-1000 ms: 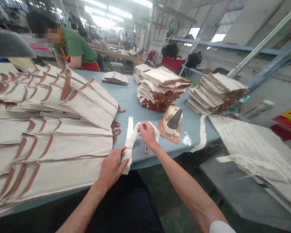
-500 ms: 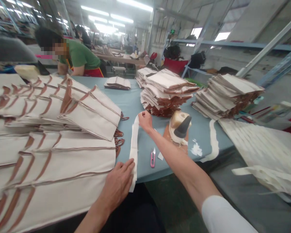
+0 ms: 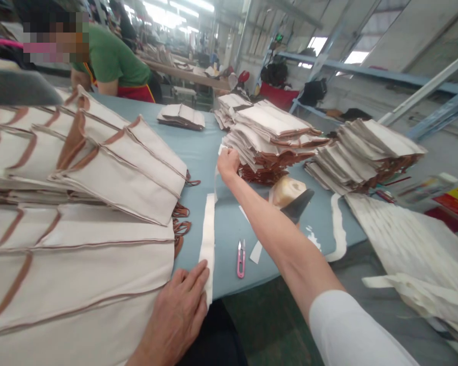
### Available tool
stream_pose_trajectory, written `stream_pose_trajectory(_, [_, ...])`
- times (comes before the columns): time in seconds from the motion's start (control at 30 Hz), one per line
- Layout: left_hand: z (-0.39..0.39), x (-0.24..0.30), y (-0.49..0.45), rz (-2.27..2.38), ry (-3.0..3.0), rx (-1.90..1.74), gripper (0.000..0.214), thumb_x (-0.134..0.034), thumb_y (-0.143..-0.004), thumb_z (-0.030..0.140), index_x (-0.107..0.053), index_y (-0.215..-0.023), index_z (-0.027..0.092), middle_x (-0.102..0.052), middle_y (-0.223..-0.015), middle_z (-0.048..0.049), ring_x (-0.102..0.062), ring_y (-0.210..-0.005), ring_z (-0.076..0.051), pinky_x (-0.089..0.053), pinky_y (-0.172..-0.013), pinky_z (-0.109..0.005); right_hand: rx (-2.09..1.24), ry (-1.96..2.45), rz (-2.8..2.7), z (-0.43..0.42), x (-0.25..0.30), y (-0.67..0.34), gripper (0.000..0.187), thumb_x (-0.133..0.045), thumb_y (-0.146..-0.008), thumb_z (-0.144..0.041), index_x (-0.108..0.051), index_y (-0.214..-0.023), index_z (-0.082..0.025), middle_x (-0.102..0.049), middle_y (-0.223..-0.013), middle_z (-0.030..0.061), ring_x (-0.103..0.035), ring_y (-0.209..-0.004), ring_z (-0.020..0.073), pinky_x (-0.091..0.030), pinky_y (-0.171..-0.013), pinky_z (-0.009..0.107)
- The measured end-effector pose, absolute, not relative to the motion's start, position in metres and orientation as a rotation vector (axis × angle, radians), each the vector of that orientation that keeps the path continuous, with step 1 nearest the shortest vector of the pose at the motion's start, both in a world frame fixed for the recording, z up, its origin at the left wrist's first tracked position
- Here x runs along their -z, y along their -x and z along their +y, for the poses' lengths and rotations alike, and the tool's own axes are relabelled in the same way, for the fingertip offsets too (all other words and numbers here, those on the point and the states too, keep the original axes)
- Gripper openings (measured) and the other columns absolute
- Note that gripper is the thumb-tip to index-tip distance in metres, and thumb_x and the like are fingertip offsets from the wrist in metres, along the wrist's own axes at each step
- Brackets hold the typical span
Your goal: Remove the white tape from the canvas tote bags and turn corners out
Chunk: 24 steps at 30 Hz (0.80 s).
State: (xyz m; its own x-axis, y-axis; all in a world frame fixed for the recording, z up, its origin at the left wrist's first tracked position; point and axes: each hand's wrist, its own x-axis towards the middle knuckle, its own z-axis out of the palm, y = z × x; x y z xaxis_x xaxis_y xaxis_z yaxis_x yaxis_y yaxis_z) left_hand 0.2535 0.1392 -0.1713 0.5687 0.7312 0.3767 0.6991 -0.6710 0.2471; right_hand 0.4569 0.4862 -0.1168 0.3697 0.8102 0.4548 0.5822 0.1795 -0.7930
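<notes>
A cream fabric strip point(image 3: 208, 229) lies lengthwise on the blue table near its front edge. My left hand point(image 3: 179, 310) rests on the strip's near end, fingers stretched out and pressing it down. Farther up, my right hand point(image 3: 229, 161) is closed in a pinch on a thin white strip point(image 3: 217, 178), which runs from the fingers down toward the fabric strip's far end. Whether the two are joined there, I cannot make out. Pink thread snips point(image 3: 241, 259) lie to the right of the fabric strip.
Cream bags with brown trim point(image 3: 118, 229) cover the left side. Folded stacks point(image 3: 270, 127) and another stack point(image 3: 366, 147) stand behind. A yellowish block point(image 3: 288, 190) with a dark piece sits under my right forearm. A person in green point(image 3: 114, 56) bends over the far left.
My right hand has moved away from me, drawing the thin white strip off past the fabric strip's far end. My left hand stays on the near end. The view has shifted somewhat.
</notes>
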Motion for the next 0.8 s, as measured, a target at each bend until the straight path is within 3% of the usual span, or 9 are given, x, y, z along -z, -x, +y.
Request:
stream_pose_trajectory(0.1, [0.140,0.172,-0.255,1.242,-2.728,-0.759,0.038,-0.053,-0.098,0.011,-0.069,-0.132,0.014,-0.076,-0.141,-0.0093,-0.065,-0.090,-0.027,-0.058,-0.084,-0.043,-0.228,1.483,-1.266,0.485,0.096,-0.467,0.035,-0.043,-0.112,-0.039,-0.064,-0.093,-0.018,-0.070,-0.089,0.0056,-0.067,-0.094,0.0237,-0.052,-0.091,0.037])
stream_pose_trajectory(0.2, [0.141,0.174,-0.255,1.248,-2.730,-0.791,0.037,-0.051,-0.100,0.012,-0.068,-0.133,0.014,-0.076,-0.140,-0.0095,-0.064,-0.090,-0.027,-0.056,-0.086,-0.044,-0.216,1.431,-1.276,0.465,0.084,-0.481,0.031,-0.050,-0.108,-0.045,-0.060,-0.093,-0.020,-0.069,-0.088,0.0033,-0.065,-0.092,0.0218,-0.048,-0.090,0.033])
stream_pose_trajectory(0.37, [0.141,0.177,-0.255,1.240,-2.737,-0.817,0.037,-0.049,-0.102,0.015,-0.068,-0.133,0.014,-0.076,-0.140,-0.0096,-0.065,-0.092,-0.027,-0.053,-0.089,-0.045,-0.256,1.387,-1.285,0.419,0.084,-0.507,0.041,-0.053,-0.103,-0.059,-0.060,-0.090,-0.020,-0.064,-0.077,-0.0007,-0.061,-0.078,0.0186,-0.046,-0.080,0.030])
stream_pose_trajectory(0.6, [0.142,0.177,-0.256,1.238,-2.795,-0.807,0.036,-0.050,-0.103,0.017,-0.069,-0.133,0.013,-0.076,-0.141,-0.0096,-0.065,-0.092,-0.028,-0.052,-0.091,-0.045,-0.416,1.431,-1.272,0.358,0.112,-0.529,0.052,-0.051,-0.098,-0.069,-0.060,-0.077,-0.021,-0.059,-0.069,-0.0023,-0.056,-0.071,0.0165,-0.043,-0.068,0.027])
stream_pose_trajectory(0.8, [0.143,0.177,-0.254,1.259,-2.815,-0.780,0.037,-0.049,-0.104,0.019,-0.069,-0.134,0.014,-0.077,-0.141,-0.0085,-0.067,-0.094,-0.028,-0.055,-0.091,-0.045,-0.600,1.489,-1.268,0.295,0.146,-0.537,0.060,-0.040,-0.100,-0.075,-0.063,-0.079,-0.023,-0.058,-0.064,-0.0021,-0.056,-0.058,0.0168,-0.044,-0.055,0.028])
